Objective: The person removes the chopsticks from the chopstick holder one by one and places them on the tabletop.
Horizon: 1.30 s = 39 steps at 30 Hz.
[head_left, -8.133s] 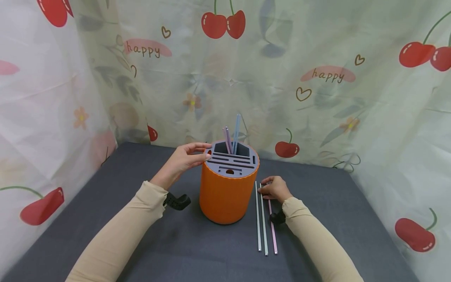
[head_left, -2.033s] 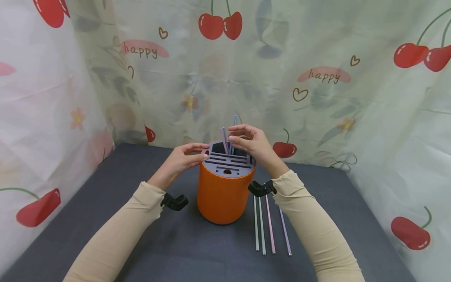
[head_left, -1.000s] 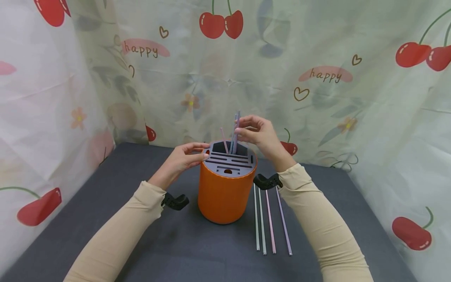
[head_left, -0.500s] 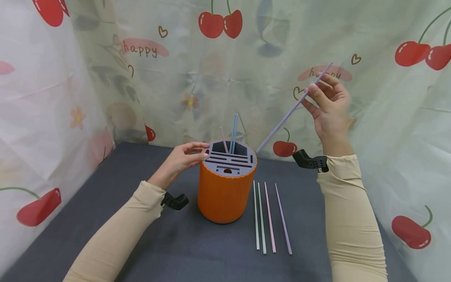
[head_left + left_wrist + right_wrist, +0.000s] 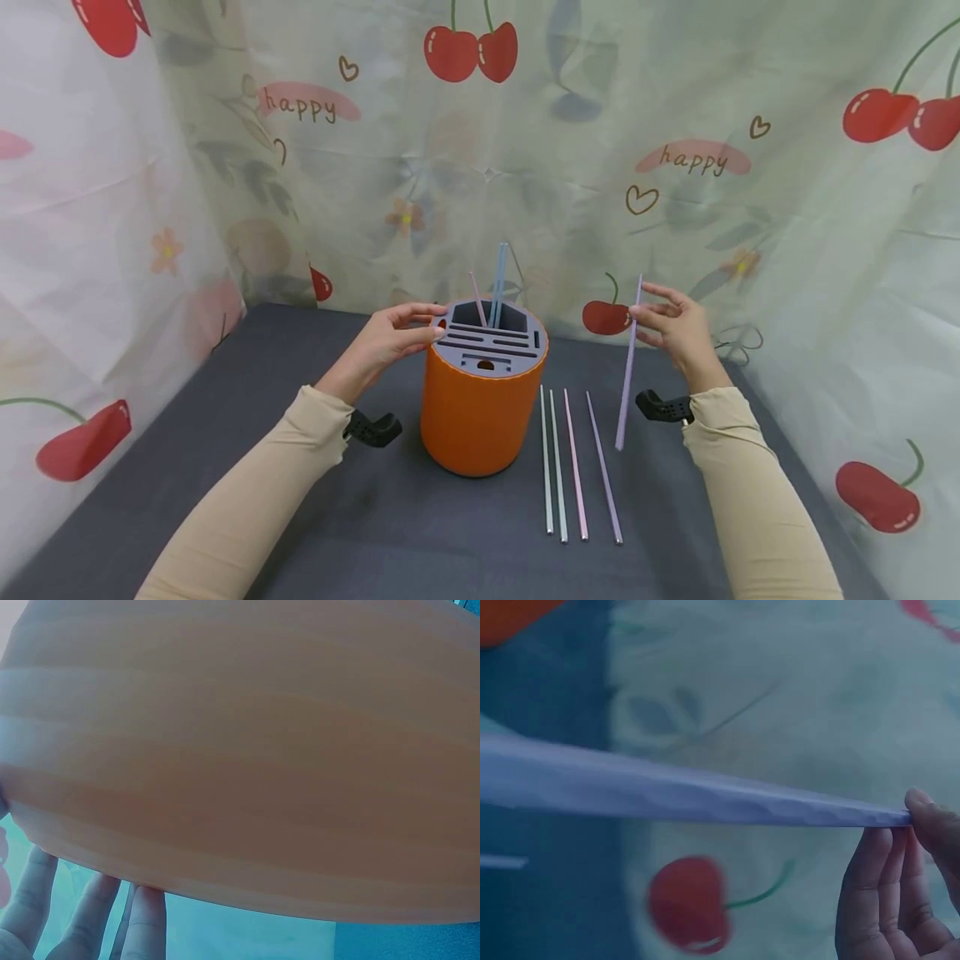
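Note:
My right hand (image 5: 678,329) pinches a purple chopstick (image 5: 628,375) near its upper end. It hangs nearly upright over the table, right of the row of chopsticks. In the right wrist view the chopstick (image 5: 705,796) runs from the thumb and fingertips toward the camera. My left hand (image 5: 386,342) holds the rim of an orange utensil holder (image 5: 476,425), thumb at the front; in the left wrist view its fingers (image 5: 146,922) reach behind the wall. A pink chopstick (image 5: 477,296) and blue chopsticks (image 5: 499,283) stand in the holder's rear compartment.
Right of the holder, two pale silvery chopsticks (image 5: 557,467), a pink chopstick (image 5: 576,467) and a purple chopstick (image 5: 603,467) lie roughly side by side on the dark tabletop (image 5: 420,542). A cherry-print curtain (image 5: 487,167) encloses the table's back and sides.
My right hand has drawn a purple chopstick out of the holder, lifted it rightward, then lowered it right of the row. Another purple chopstick has joined the row since the earliest frame. Left hand unchanged.

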Motion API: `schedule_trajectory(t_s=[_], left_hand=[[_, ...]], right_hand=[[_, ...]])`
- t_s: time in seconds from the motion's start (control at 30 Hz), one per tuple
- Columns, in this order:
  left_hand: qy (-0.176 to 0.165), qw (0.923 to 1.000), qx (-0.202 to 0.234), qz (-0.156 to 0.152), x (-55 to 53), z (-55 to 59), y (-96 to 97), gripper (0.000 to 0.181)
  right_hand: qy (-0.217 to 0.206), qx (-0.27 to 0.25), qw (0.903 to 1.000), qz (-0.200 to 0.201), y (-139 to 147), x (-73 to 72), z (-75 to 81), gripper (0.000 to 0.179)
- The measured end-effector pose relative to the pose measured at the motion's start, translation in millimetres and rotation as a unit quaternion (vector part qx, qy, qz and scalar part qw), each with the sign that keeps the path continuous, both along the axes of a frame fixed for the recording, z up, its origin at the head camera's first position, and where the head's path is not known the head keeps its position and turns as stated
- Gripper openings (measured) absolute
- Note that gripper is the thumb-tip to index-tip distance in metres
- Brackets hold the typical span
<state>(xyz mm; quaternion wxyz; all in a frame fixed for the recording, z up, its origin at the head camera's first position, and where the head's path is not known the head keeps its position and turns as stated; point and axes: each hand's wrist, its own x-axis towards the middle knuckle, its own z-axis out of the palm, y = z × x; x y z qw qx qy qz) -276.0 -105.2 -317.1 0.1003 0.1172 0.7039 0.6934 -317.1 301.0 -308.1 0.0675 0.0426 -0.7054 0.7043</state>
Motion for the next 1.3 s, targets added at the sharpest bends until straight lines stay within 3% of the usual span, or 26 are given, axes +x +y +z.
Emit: schedule_trajectory(t_s=[0.1, 0.27, 0.5, 0.8, 1.17, 1.3], left_hand=[[0.003, 1.0, 0.0, 0.003, -6.3, -7.7, -0.1, 0.047], [0.007, 1.0, -0.003, 0.007, -13.9, -15.6, 0.0, 0.048], [0.007, 1.0, -0.001, 0.007, -15.3, -15.5, 1.7, 0.048], [0.008, 0.9999, -0.003, 0.011, -13.7, -12.7, 1.2, 0.048], [0.006, 0.9999, -0.002, 0.009, -13.6, -15.5, -1.2, 0.048], [0.007, 0.9999, 0.002, 0.011, -13.4, -16.4, -1.5, 0.048]], right_hand=[[-0.053, 0.084, 0.9951, 0.009, 9, -2.2, -32.7, 0.05], [-0.142, 0.189, 0.9715, 0.006, 14, -3.0, -80.8, 0.057], [-0.212, 0.224, 0.9508, -0.025, 10, 2.1, -126.9, 0.051], [-0.229, 0.237, 0.9441, -0.011, 4, 8.2, -134.8, 0.048], [-0.251, 0.254, 0.9333, -0.038, 0, 0.8, -144.3, 0.047], [-0.248, 0.255, 0.9339, -0.034, 1, -1.2, -147.1, 0.048]])
